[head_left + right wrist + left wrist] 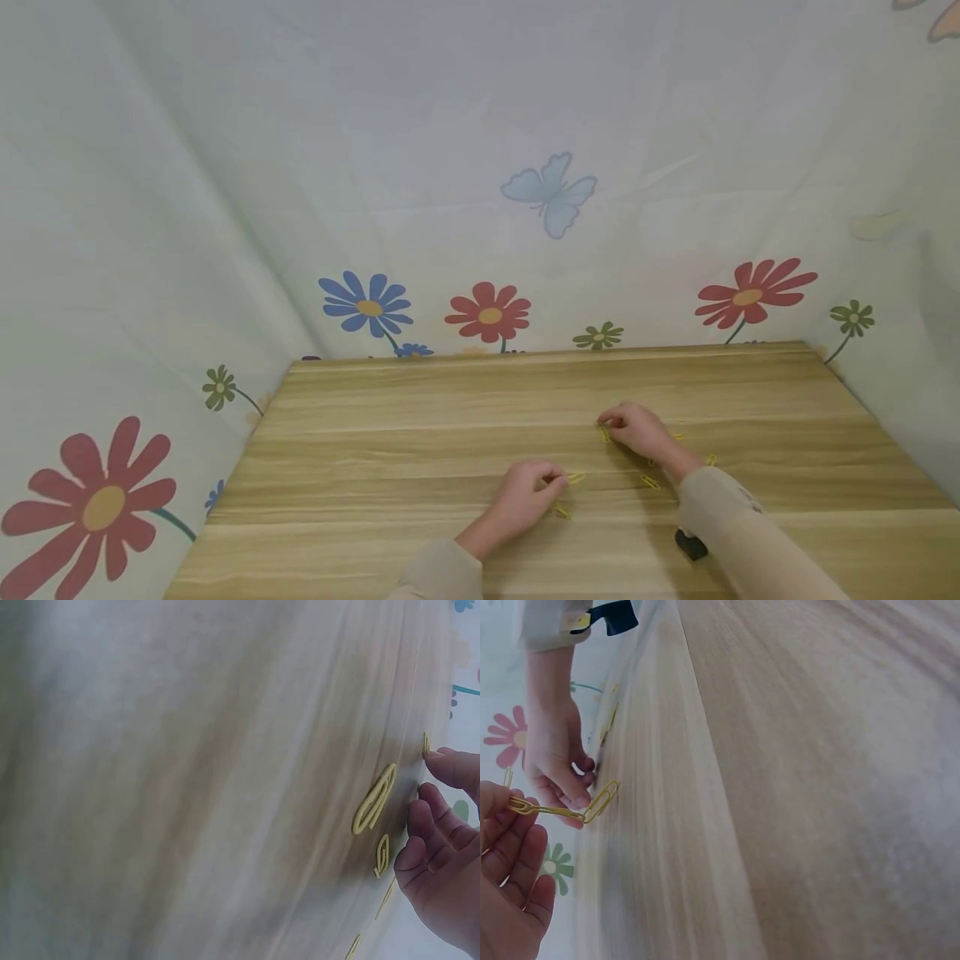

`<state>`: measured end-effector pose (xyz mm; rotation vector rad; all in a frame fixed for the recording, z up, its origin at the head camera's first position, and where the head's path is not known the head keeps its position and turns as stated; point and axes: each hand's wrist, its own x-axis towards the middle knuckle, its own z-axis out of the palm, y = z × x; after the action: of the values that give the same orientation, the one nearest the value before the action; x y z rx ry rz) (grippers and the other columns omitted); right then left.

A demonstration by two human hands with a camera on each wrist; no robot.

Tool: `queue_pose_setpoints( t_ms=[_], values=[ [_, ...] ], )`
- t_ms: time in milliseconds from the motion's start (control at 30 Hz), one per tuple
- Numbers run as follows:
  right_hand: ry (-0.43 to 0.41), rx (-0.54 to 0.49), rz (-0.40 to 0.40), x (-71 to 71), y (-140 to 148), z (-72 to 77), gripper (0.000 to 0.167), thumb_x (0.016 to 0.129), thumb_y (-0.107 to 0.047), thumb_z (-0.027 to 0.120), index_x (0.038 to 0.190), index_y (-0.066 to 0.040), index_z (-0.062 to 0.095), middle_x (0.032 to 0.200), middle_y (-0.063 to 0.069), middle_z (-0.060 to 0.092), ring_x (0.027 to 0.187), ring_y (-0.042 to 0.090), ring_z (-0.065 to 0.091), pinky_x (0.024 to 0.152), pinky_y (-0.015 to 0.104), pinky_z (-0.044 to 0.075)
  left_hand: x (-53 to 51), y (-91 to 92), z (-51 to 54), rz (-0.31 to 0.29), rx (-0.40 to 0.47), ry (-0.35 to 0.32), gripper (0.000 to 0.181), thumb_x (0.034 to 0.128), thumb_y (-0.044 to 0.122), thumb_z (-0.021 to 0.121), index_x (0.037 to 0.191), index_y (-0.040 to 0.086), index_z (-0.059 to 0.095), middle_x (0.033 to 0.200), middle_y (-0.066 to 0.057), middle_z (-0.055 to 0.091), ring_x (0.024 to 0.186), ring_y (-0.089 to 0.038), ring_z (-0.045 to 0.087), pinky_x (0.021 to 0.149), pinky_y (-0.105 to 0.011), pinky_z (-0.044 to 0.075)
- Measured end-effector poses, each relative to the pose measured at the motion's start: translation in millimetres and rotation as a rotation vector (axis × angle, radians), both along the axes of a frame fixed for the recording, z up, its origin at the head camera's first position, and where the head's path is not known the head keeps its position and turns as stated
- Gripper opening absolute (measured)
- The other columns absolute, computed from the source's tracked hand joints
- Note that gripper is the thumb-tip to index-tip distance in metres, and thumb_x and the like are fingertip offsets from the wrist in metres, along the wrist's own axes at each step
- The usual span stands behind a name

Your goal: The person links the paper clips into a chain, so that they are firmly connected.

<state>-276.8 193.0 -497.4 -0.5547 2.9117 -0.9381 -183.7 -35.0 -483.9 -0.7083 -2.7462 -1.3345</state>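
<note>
My left hand pinches a short chain of linked yellow paper clips between thumb and fingertips. One end of the chain sticks out past the fingertips, just above the tabletop. Farther forward and to the right, my right hand has its thumb and fingertips together at a single yellow paper clip. Its other fingers are bent near the wood. Loose yellow paper clips lie beside and under the right forearm; a large one shows close to that hand in the right wrist view.
The wood-grain table carries everything and ends at a white cloth printed with flowers and a butterfly. A black object shows at the right sleeve. More clips lie to the right, partly behind the forearm.
</note>
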Motion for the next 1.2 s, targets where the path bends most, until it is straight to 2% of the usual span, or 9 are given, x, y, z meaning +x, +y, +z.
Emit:
queue_pose_setpoints(
  t_ms=[367,633,1200],
  values=[
    [0.011,0.033,-0.009,-2.3,-1.6,-1.8,0.02,0.074,-0.001,0.061,0.092,-0.007,0.068,0.075,0.003,0.055,0.07,0.013,0.05,0.061,0.028,0.041,-1.1,-0.7,-0.9,-0.016,-0.003,0.006,0.016,0.0856,0.023,0.056,0.084,0.011,0.067,0.081,0.004,0.066,0.077,-0.002,0.056,0.07,-0.018,0.044],
    [-0.006,0.043,-0.028,-1.5,-3.4,-0.4,0.015,0.075,-0.002,0.062,0.087,-0.007,0.069,0.075,0.002,0.056,0.069,0.013,0.05,0.062,0.028,0.042,-1.8,-1.2,-2.3,-0.031,-0.022,0.054,0.015,0.0851,0.022,0.056,0.083,0.013,0.067,0.079,0.006,0.066,0.075,0.001,0.055,0.069,-0.015,0.044],
    [0.001,0.06,-0.019,0.2,-2.8,-1.3,0.011,0.076,-0.005,0.063,0.084,-0.008,0.068,0.076,0.002,0.055,0.069,0.012,0.049,0.062,0.028,0.041,-1.2,-1.0,-2.8,-0.021,-0.011,0.034,0.015,0.0846,0.022,0.057,0.083,0.012,0.068,0.08,0.005,0.066,0.075,0.001,0.055,0.068,-0.015,0.043]
  ],
)
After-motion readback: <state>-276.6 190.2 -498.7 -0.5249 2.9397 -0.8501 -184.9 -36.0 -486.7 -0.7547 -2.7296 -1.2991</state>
